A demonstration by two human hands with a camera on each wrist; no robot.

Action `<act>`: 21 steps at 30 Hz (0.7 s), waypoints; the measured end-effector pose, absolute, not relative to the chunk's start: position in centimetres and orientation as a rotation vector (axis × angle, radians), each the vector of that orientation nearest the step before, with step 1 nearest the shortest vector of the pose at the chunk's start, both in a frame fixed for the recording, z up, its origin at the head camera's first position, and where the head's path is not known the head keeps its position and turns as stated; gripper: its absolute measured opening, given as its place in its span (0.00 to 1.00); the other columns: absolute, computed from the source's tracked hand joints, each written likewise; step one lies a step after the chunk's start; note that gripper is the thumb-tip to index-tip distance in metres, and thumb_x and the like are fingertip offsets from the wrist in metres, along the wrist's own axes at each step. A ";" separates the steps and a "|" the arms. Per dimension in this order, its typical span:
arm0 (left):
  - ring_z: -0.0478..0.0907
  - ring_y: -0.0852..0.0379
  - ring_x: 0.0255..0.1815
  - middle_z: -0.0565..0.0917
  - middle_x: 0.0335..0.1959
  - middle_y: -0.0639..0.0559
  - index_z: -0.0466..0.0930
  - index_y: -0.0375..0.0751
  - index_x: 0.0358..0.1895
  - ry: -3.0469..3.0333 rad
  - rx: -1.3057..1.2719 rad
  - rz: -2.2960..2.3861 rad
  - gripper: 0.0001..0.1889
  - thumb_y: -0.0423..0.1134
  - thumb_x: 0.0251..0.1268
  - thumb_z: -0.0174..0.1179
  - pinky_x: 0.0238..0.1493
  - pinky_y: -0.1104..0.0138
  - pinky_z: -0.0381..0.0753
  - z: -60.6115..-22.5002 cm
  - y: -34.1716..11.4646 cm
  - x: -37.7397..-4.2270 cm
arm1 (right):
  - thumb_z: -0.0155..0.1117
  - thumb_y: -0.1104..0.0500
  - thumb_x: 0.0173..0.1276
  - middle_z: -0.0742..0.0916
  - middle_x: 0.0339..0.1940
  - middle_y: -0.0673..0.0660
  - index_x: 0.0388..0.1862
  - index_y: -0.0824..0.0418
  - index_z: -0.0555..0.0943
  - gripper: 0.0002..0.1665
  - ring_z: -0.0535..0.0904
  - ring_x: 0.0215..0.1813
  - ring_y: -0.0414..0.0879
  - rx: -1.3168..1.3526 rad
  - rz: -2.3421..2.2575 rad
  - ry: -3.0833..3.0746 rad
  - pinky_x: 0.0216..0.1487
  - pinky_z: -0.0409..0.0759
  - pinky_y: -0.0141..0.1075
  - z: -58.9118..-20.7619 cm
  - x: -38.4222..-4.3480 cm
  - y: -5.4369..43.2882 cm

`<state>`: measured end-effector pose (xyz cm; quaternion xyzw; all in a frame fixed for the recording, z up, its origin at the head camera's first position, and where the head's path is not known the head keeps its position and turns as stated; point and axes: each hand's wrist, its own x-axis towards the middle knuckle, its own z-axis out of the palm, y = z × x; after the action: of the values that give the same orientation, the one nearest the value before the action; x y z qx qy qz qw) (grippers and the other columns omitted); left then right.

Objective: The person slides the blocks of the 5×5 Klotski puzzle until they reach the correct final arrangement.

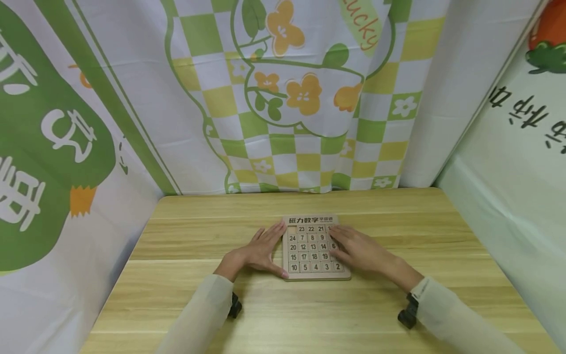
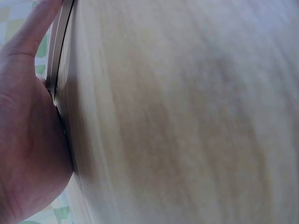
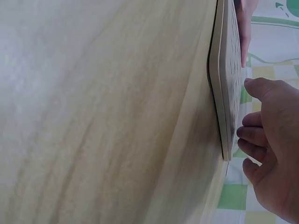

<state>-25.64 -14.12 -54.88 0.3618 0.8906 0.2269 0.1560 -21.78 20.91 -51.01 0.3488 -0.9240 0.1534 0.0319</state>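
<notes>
"Where do my hands stand?"

"The flat, pale wooden number puzzle (image 1: 316,276) with black printing lies just below the centre of the head view, on the light wood-grain surface (image 1: 309,314). I see the left hand (image 1: 258,252) spread wide along its left edge, fingers near the upper corner, thumb at the lower one. The right hand (image 1: 364,250) is loose, its fingers slightly bent over the right-hand columns."

"Is the right pinching a tile?"

"I'd say not, though I can't tell which fingertips actually press."

"What worries you?"

"The only gap I can make out is the bare square slot (image 1: 292,229) at the grid's upper left, with square wooden tile 23 (image 1: 301,229) to its right and tile 24 (image 1: 293,238) below. If I pushed at a slant instead of along the row, tiles could bind against each other."

"And the puzzle itself?"

"A hard sideways shove could skid it across the surface if my left hand braces too lightly. My right hand also covers part of the rightmost column, so I could misread a number or nudge the wrong tile."
</notes>
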 end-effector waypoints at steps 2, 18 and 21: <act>0.33 0.43 0.89 0.34 0.89 0.41 0.33 0.38 0.87 2.558 1.048 0.649 0.78 0.84 0.47 0.66 0.84 0.38 0.29 -55.3 -14.2 -25.7 | 0.66 0.50 0.79 0.75 0.75 0.74 0.74 0.75 0.72 0.37 0.72 0.76 0.69 1.074 0.468 -2.848 0.78 0.68 0.60 -51.1 -22.0 21.0; 0.32 0.45 0.89 0.33 0.89 0.44 0.32 0.41 0.88 2.567 1.017 0.609 0.79 0.85 0.44 0.66 0.84 0.39 0.30 -55.6 -14.2 -26.0 | 0.64 0.48 0.80 0.75 0.76 0.72 0.75 0.73 0.72 0.37 0.71 0.77 0.69 1.084 0.524 -2.857 0.78 0.68 0.61 -51.5 -22.3 19.0; 0.32 0.46 0.89 0.33 0.89 0.46 0.32 0.44 0.88 2.570 1.031 0.631 0.79 0.88 0.42 0.64 0.84 0.39 0.30 -56.1 -14.2 -26.1 | 0.63 0.48 0.81 0.76 0.76 0.72 0.75 0.73 0.72 0.37 0.71 0.77 0.68 1.117 0.521 -2.851 0.79 0.67 0.60 -51.5 -22.3 18.1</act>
<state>-26.12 -14.23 -56.10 0.3587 0.8947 0.2198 0.1501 -22.30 18.12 -51.48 0.3594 -0.9178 0.1678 0.0179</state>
